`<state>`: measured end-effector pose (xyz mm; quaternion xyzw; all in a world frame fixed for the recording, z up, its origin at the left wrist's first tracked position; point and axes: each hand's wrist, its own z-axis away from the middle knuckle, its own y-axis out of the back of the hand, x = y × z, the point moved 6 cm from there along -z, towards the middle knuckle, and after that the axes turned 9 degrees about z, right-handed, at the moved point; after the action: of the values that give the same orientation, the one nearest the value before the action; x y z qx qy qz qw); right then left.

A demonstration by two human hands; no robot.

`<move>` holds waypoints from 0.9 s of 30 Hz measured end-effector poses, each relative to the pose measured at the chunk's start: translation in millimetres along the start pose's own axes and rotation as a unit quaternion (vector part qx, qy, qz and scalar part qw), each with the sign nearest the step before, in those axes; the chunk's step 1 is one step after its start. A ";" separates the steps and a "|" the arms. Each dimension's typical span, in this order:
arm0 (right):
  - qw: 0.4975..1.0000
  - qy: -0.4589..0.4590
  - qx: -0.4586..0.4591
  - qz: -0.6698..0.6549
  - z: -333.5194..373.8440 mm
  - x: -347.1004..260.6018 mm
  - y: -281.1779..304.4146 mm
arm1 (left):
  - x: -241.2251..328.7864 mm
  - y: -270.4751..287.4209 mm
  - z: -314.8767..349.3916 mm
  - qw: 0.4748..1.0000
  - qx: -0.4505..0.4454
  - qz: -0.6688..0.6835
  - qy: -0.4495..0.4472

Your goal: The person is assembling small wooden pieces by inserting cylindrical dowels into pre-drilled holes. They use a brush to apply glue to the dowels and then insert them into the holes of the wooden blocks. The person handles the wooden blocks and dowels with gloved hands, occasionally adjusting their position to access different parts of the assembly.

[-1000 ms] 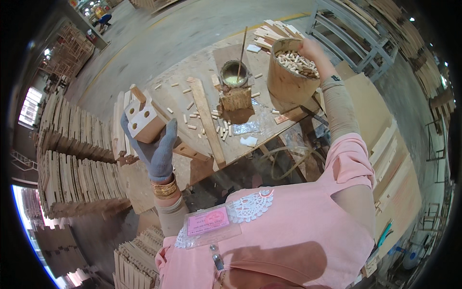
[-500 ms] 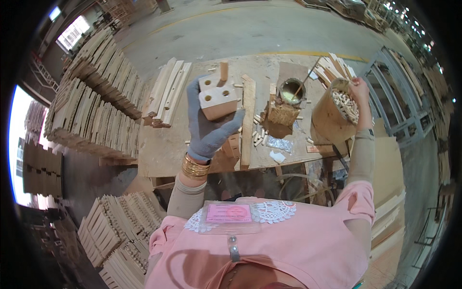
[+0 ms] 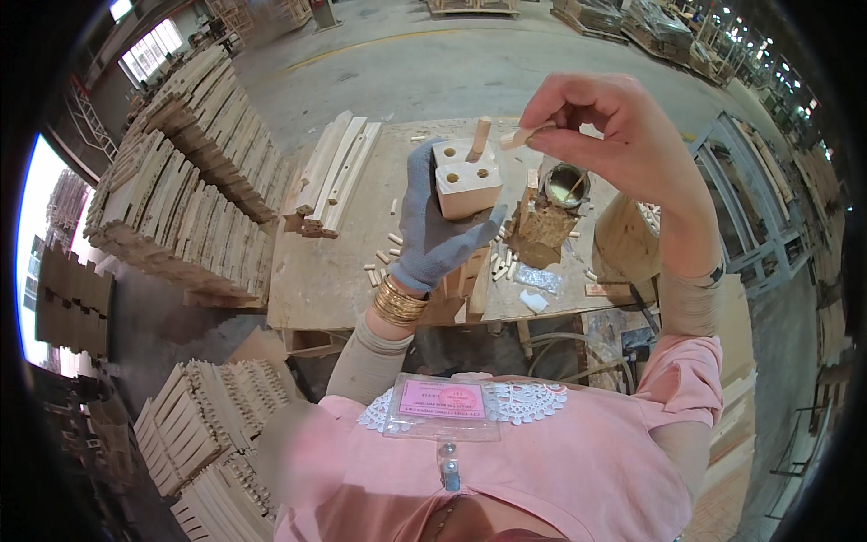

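My left hand (image 3: 433, 248), in a grey glove, grips a pale wooden block (image 3: 470, 197) from its left side and beneath, above the table. Several round holes show in the block's upper face. Out of its far right hole a wooden dowel (image 3: 481, 135) stands upright. My bare right hand (image 3: 614, 131) is raised to the right of the block, thumb and fingers pinching a short wooden dowel (image 3: 518, 137). That dowel is apart from the block. Below the right hand, a can (image 3: 567, 185) of yellowish liquid with a stick in it rests on a rough wooden block (image 3: 542, 226).
On the worktable (image 3: 334, 280) lie loose dowels (image 3: 499, 264), a clear plastic packet (image 3: 539, 278) and wooden strips (image 3: 336, 172). A round tub (image 3: 623, 239) of dowels stands at the right, partly behind my forearm. Stacked boards (image 3: 181, 199) rise on the left, and a grey metal frame (image 3: 754, 199) is at the right.
My right hand has come from the dowel tub leftward to near the block, now with a dowel in its fingers. The left hand and block appear further right in view.
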<state>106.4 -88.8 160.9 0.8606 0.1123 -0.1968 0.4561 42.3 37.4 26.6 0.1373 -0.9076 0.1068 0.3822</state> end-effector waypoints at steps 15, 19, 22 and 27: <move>0.902 0.120 -0.228 0.348 -33.5 -44.7 -49.0 | 8.3 2.0 4.2 0.990 0.002 -0.139 -0.012; 0.890 0.090 -0.268 0.357 -38.1 -39.9 -51.2 | 6.7 3.4 5.1 0.989 -0.005 -0.150 -0.013; 0.903 0.257 -0.135 0.317 -30.6 -56.3 -45.3 | 12.1 0.5 4.2 0.996 0.025 -0.082 -0.023; 0.895 0.214 -0.164 0.356 -30.4 -44.0 -47.1 | 12.2 -3.8 2.6 0.995 0.020 -0.093 0.004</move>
<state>56.5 -37.9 160.8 0.7775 -0.0761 0.1892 0.5949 33.7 31.0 34.0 0.2281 -0.8871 0.0895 0.3912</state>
